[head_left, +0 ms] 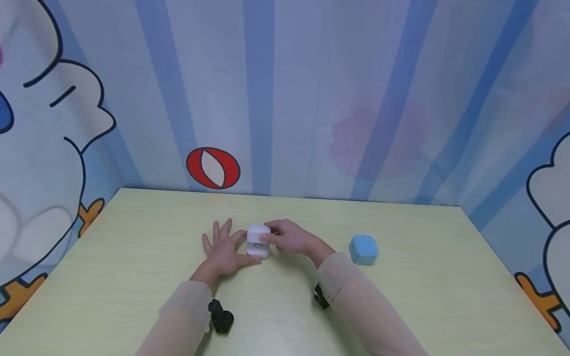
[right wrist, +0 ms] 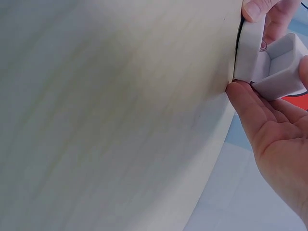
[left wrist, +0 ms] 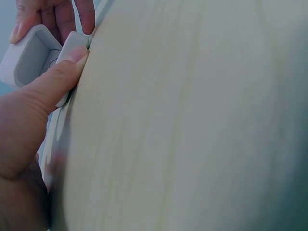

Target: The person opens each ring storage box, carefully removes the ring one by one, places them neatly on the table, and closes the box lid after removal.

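Note:
A small white ring box stands on the table with its lid raised. A thin ring shows inside, between lid and base. My left hand holds the base from the left, thumb at its front edge and index finger behind, the other fingers spread. From the right, my right hand pinches the lid, its thumb on the front and fingers behind. In the left wrist view, the left thumb lies across the base.
A light blue rounded box sits on the pale wooden table, right of the right hand. Behind the table hangs a striped blue backdrop with cartoon prints. Black wrist devices are strapped near both cuffs.

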`<state>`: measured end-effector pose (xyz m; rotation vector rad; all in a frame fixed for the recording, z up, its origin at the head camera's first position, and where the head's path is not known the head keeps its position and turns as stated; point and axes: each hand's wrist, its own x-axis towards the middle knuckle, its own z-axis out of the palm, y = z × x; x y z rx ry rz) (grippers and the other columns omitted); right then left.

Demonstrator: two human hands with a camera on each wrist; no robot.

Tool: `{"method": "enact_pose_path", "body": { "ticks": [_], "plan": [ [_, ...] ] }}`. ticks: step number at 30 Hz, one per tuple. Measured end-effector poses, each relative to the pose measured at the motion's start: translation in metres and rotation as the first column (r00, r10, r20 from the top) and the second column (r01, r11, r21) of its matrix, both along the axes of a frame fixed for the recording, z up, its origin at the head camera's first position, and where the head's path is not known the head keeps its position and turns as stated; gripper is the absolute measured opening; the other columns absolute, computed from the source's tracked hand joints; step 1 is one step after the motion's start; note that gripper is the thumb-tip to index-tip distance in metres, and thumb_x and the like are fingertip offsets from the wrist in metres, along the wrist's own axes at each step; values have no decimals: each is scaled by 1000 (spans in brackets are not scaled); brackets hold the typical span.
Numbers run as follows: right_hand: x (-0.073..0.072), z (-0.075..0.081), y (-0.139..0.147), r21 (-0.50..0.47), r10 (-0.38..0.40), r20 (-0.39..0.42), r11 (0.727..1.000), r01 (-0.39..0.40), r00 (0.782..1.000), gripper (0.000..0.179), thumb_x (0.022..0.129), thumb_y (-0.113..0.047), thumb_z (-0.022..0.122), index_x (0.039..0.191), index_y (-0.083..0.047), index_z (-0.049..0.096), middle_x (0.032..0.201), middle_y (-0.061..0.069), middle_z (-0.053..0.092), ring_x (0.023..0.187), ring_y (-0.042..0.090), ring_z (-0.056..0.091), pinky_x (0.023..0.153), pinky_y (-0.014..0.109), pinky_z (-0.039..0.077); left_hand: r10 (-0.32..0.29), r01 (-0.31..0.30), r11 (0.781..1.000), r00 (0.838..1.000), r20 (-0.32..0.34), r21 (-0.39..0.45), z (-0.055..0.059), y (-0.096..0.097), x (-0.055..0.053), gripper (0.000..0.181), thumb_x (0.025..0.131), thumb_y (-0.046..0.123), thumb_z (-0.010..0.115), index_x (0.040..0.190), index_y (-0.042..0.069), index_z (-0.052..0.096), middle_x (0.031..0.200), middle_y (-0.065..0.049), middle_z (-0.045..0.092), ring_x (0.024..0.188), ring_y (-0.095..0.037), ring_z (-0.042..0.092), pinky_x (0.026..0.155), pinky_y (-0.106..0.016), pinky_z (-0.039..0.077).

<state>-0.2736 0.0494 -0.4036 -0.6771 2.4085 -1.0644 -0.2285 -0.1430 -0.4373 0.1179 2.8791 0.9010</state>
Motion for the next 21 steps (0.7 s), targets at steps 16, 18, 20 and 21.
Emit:
{"method": "enact_pose_path", "body": {
  "ticks": [16,18,20,21],
  "plan": [
    [0,2,-1,17,0,-8,1000,1,1000,52,98,-33,49,140,-2,43,134,13,55,112,21,54,95,38,47,2,-2,1000,1000,-12,-7,-3,-2,-2,74,73,52,75,133,16,52,157,-20,6,142,-46,-15,104,-69,-16],
    [0,2,-1,17,-7,-3,1000,7,1000,52,98,-33,50,140,-3,43,134,13,54,113,21,54,96,38,47,0,-1,1000,1000,-15,-8,-4,-1,-2,73,73,52,75,133,17,53,157,-20,6,142,-46,-15,104,-70,-15],
    [1,2,-1,13,-12,1,1000,12,1000,52,98,-33,50,140,-3,44,134,12,54,113,21,54,96,38,47,-1,1,1000,1000,-17,-8,-4,-1,-2,72,73,52,75,132,17,53,157,-20,7,142,-46,-15,104,-70,-16],
    [1,2,0,12,-12,1,1000,12,1000,52,98,-33,50,140,-3,44,134,12,55,113,21,54,96,39,47,-2,1,1000,1000,-18,-9,-4,-1,-2,72,73,52,75,132,17,53,157,-20,7,142,-46,-15,104,-70,-15]
  ]
}}
